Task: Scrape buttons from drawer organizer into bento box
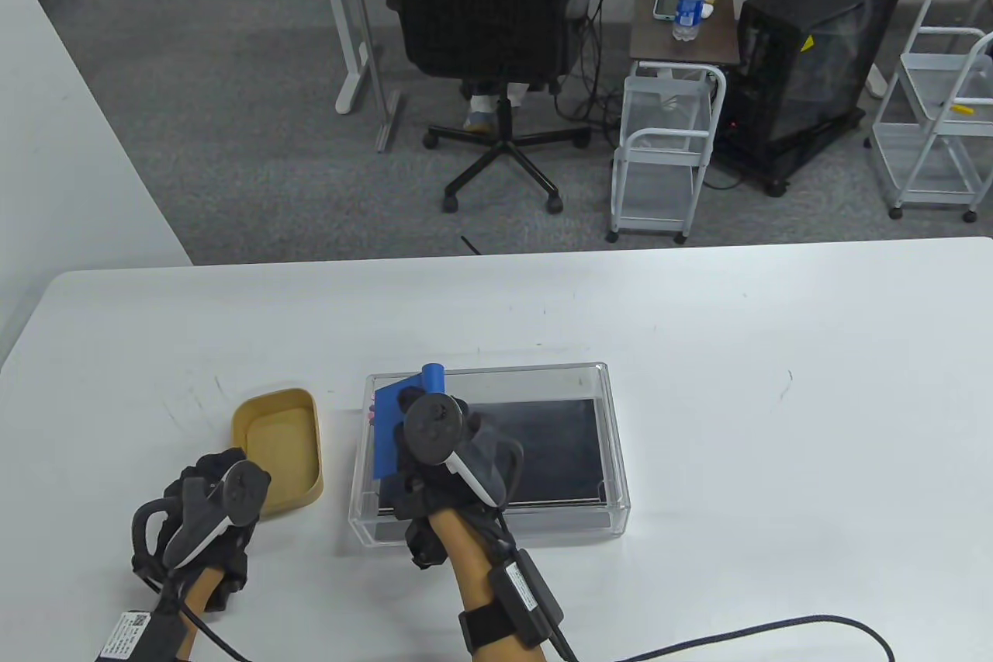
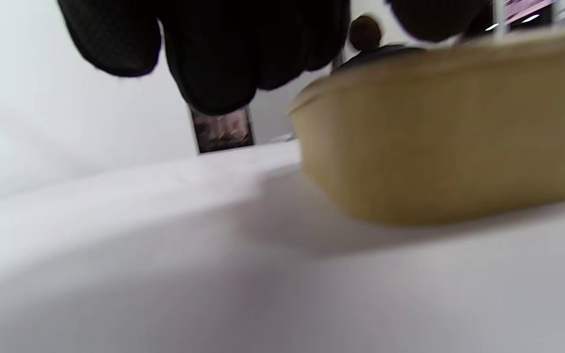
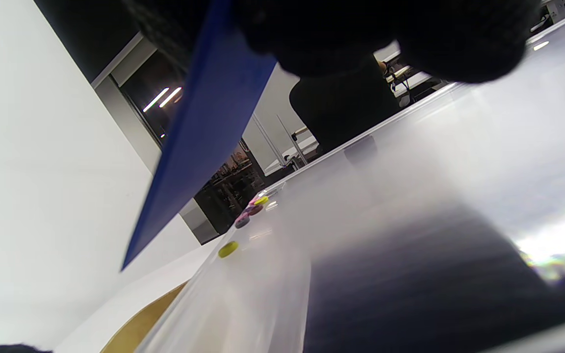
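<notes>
— Where the table (image 1: pixel 698 351) runs white to your right and toward its far edge, what room do you have?

— Plenty there. Your tight side is the left: the organizer (image 1: pixel 613 452), a clear tray with a dark floor, sits just beside the tan bento (image 1: pixel 273 402), a narrow strip of table between them. Your left hand (image 1: pixel 203 518) rests at the bento's near corner; in the left wrist view your fingers (image 2: pixel 214 54) hang just beside its wall, and you cannot tell whether they touch it or how far they are curled.

— And the scraper?

— Your right hand (image 1: pixel 438 452) grips the blue scraper (image 1: pixel 394 421), fingers closed around its upper part, over the organizer's left end. Its blade slants down toward the left wall.

— The buttons?

— Your buttons (image 3: pixel 245 215), yellow, pink and dark, lie in the organizer along the left wall, below the blade's edge and well clear of your fingers (image 3: pixel 312 34). Whether the blade touches them does not show.

— Any writing?

— Your left wrist strap carries a white label (image 1: pixel 124 635), too small to read.
</notes>
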